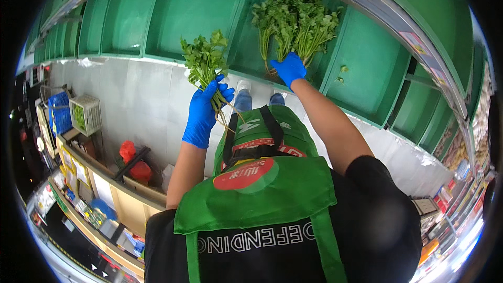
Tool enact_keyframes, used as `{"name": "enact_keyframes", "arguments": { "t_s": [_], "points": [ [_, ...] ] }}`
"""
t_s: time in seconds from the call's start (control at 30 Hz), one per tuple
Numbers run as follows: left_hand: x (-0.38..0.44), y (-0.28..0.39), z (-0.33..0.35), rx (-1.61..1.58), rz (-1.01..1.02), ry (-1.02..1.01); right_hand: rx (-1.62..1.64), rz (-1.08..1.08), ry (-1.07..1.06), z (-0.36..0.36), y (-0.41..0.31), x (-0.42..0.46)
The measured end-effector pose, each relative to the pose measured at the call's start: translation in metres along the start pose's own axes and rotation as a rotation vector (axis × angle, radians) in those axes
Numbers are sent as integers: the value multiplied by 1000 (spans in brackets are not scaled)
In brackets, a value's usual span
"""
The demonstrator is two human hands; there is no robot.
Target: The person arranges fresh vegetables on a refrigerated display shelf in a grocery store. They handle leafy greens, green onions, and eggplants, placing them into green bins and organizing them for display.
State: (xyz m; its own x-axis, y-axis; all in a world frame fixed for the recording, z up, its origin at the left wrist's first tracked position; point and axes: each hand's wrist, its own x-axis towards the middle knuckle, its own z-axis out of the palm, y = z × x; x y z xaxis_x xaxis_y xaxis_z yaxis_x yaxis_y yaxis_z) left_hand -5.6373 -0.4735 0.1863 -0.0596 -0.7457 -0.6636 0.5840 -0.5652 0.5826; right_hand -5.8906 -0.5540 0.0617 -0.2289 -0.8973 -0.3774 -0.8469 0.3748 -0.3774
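Observation:
My left hand (204, 110), in a blue glove, grips a small bunch of leafy green herbs (204, 59), which look like coriander or Chinese celery. Its leaves point up and away, and thin pale roots hang below the fingers. My right hand (290, 68), gloved in the same blue, is at the stem ends of a larger pile of the same greens (300, 21). That pile lies in a green display bin (241, 53). The right fingertips are hidden, so their hold on the stems cannot be made out.
More green bins (369, 63) run along both sides of the pile, one with leaf scraps (342, 74). A metal shelf rail with price tags (416, 43) curves above. Behind at left stand a white crate (84, 114), a blue crate (59, 113) and a wooden counter (133, 208).

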Motion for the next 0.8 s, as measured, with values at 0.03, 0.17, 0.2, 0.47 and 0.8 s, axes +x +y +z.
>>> {"name": "enact_keyframes", "arguments": {
  "t_s": [0.03, 0.17, 0.2, 0.47, 0.8],
  "points": [
    [-4, -1, -3, -17, -2, -1, 13, 62, -15, 8, 2, 9],
    [-16, -2, -10, -51, 8, 24, 305, 49, -58, 11, 23, 21],
    [-16, -4, -12, -59, 10, 28, 491, 37, -112, 5, 30, 21],
    [24, -15, 47, -120, -79, -153, 1393, 223, -548, -123, -2, -62],
    [48, -39, 92, 279, -270, -248, 281, -381, 17, -110, -49, -113]
  ]
}}
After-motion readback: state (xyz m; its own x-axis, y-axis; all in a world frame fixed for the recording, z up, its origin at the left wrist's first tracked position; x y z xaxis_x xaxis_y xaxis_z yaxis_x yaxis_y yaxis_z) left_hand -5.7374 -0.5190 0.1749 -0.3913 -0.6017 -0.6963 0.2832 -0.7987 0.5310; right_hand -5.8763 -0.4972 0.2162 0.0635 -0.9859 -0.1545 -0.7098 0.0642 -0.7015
